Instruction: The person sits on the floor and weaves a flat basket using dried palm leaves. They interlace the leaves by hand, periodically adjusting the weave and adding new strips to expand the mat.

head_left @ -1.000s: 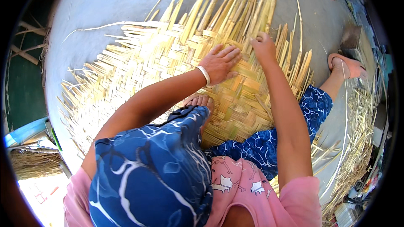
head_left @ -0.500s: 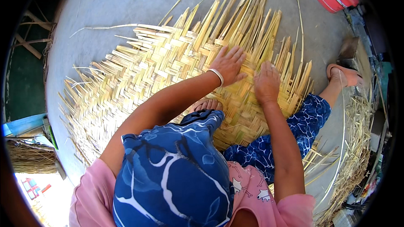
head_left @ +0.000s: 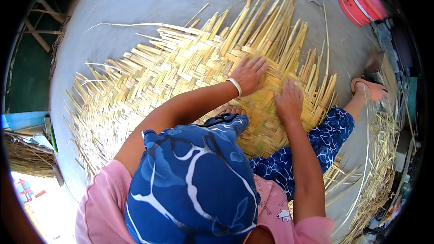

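Observation:
A large woven mat of pale yellow bamboo strips [head_left: 172, 77] lies on the grey concrete floor, with loose strip ends fanning out at its far edge. My left hand [head_left: 251, 74], with a white bangle on the wrist, rests flat on the weave with fingers spread. My right hand [head_left: 289, 100] lies palm down just to its right, fingers together on the strips. Neither hand grips anything. A blue patterned cap [head_left: 190, 180] and my knee in blue patterned cloth [head_left: 330, 131] hide the mat's near part.
A red round container [head_left: 359, 2] stands at the far right. My sandalled foot [head_left: 368, 90] rests beside the mat's right edge. Loose strips and straw [head_left: 384, 153] pile along the right. A straw bundle [head_left: 27, 156] lies at the left.
My right hand has drawn back from the far strip ends to lie beside the left hand. The left hand has stayed on the weave.

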